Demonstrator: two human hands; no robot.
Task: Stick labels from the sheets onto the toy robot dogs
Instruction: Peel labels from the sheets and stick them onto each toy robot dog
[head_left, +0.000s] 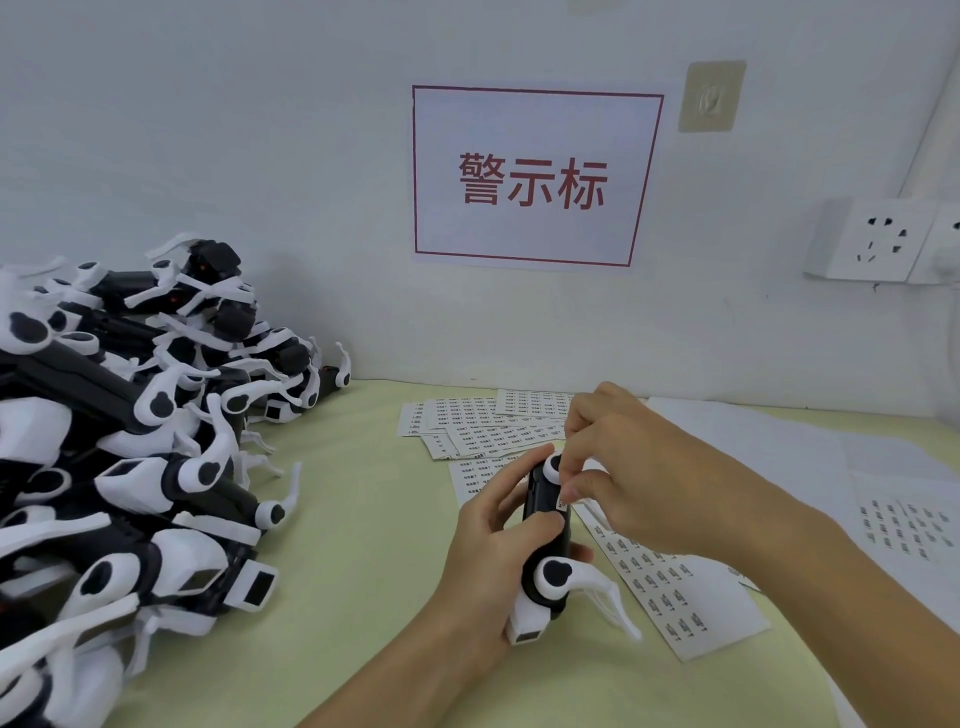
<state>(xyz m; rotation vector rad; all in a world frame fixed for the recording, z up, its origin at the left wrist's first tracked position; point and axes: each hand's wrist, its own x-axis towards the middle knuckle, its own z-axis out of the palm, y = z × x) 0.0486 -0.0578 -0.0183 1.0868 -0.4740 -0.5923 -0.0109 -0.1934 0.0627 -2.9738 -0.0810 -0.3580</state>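
Note:
My left hand (485, 545) grips a black-and-white toy robot dog (546, 551) above the table, its white legs pointing right and down. My right hand (618, 462) pinches a small white label (561, 502) against the dog's black body with thumb and fingertips. Label sheets (488, 431) lie fanned out behind the hands, and another sheet (670, 587) with rows of small labels lies under and right of the dog. A big pile of the same toy dogs (130, 441) fills the left side.
The table has a pale green top (353, 571) and meets a white wall. A red-framed sign (535, 176) hangs on the wall, with a power socket (878, 239) at right. More white sheets (904, 525) lie at the right edge.

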